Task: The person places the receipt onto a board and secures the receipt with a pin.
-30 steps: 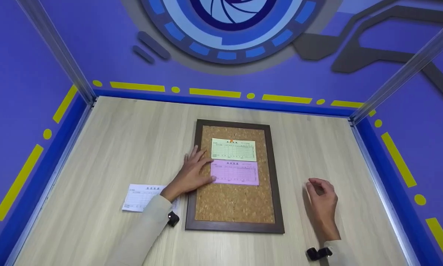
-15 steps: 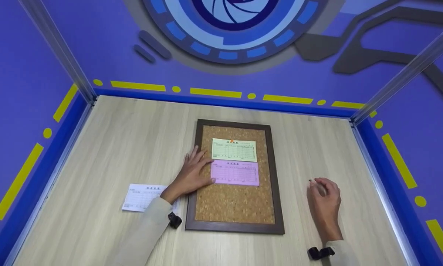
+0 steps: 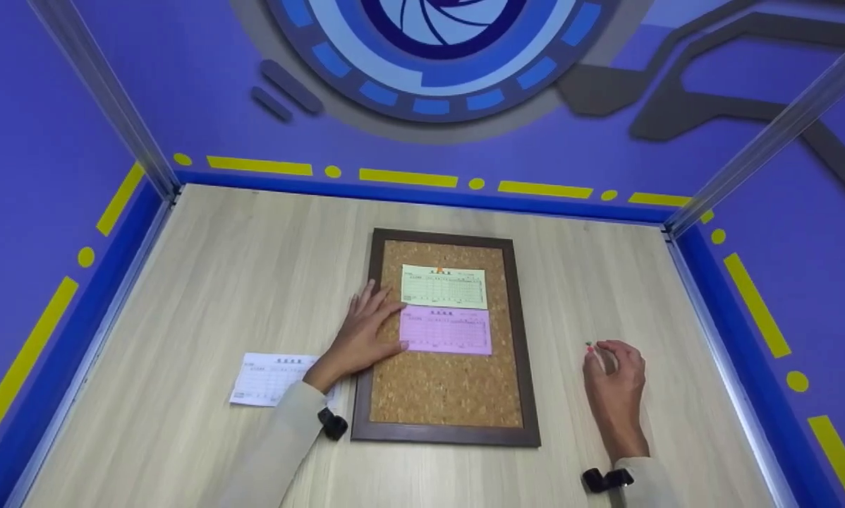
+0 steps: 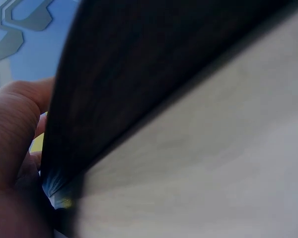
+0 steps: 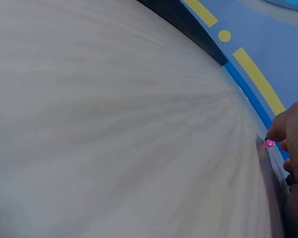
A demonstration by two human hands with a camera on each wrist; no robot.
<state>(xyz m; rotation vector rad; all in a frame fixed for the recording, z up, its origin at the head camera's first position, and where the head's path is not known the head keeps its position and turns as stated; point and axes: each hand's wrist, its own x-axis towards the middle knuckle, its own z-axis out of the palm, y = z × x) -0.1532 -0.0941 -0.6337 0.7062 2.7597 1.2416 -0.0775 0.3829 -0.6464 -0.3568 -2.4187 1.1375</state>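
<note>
My left hand (image 3: pixel 357 331) rests spread across the left side of a framed cork board (image 3: pixel 445 391). Its thumb and index fingertips touch the left edge of a purple printed slip (image 3: pixel 445 330). Right above that slip lies a pale green slip (image 3: pixel 444 288), with an orange pin (image 3: pixel 440 269) at its top edge. Over to the right of the board, my right hand (image 3: pixel 614 377) pinches a small red push pin (image 3: pixel 590 348) at the thumb and fingertips. The pin shows pink (image 5: pixel 270 143) in the right wrist view. A tiny dark green bit (image 3: pixel 588 343) sits beside it.
White printed slips (image 3: pixel 264 377) lie on the wooden table (image 3: pixel 274 261), left of the board and partly under my left forearm. The board's dark frame (image 4: pixel 119 74) fills much of the left wrist view. Blue patterned walls (image 3: pixel 408 152) enclose the table.
My right hand shifts slightly right, then back left. The dark green bit and then the red push pin come into sight at its fingertips. My left hand stays on the board.
</note>
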